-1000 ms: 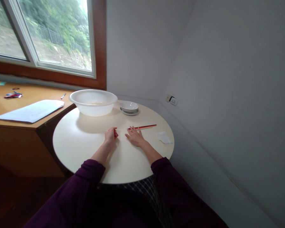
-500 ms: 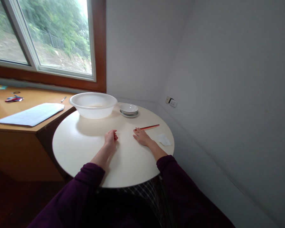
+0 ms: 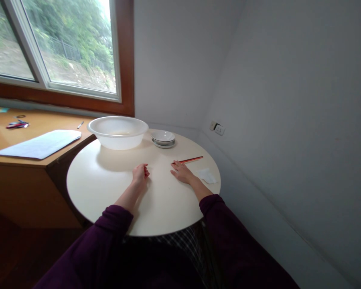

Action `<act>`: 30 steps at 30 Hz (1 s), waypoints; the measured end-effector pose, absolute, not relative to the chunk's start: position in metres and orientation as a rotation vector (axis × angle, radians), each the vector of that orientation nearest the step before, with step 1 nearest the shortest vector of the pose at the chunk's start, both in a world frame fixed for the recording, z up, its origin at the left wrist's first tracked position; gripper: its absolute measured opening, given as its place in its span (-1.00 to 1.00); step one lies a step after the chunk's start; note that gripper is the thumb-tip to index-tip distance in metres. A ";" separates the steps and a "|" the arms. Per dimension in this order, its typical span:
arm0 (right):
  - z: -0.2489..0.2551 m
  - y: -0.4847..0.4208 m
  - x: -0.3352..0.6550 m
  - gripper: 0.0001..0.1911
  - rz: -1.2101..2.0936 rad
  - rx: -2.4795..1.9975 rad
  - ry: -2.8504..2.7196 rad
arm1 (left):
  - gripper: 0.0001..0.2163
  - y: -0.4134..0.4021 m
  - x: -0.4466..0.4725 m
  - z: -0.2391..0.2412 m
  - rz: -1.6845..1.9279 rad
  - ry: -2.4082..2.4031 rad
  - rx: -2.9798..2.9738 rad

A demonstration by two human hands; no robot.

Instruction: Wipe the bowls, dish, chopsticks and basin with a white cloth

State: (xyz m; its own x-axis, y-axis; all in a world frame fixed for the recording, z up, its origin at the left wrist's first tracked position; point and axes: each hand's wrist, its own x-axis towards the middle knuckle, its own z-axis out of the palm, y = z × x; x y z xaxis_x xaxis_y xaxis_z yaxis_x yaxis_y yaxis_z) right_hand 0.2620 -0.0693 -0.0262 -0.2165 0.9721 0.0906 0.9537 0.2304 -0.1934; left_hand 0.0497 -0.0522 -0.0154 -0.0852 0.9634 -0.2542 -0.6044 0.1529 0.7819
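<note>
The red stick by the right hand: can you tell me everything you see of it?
The red stick is long, thin and straight; it may be two side by side, too fine to tell. One edge looks darker. Its material is unclear. It lies on the white table, slanting slightly away toward the right. Fingers of the right hand appear to rest on its left end; the right end is free.

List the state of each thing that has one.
Red chopsticks: lying on the table.
Right hand: open, palm down, fingers over the chopsticks' end.
Left hand: curled shut; inside hidden.
Basin: upright, uncovered.
Bowl: upright, topmost in its stack.
Tissue: spread out, edges uneven.
Paper: lying on the desk.
Pen: lying down.
Window: cannot tell whether shut.
</note>
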 end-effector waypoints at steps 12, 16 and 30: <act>-0.030 -0.063 0.269 -0.40 0.153 -1.876 -2.253 | -0.91 -0.050 0.049 -0.020 1.406 0.909 0.513; -0.031 -0.062 0.272 -0.40 0.150 -1.887 -2.245 | -0.91 -0.049 0.049 -0.021 1.410 0.906 0.518; -0.032 -0.063 0.272 -0.41 0.112 -1.867 -2.240 | -0.94 -0.051 0.049 -0.018 1.398 0.925 0.515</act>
State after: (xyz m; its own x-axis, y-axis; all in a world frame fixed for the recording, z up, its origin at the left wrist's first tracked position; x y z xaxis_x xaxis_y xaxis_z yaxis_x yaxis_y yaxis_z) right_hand 0.2716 -0.0628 -0.0316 -0.1667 0.9785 0.1219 0.9614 0.1887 -0.2000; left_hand 0.0489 -0.0506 -0.0184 -0.0803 0.9670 -0.2418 -0.6009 0.1466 0.7858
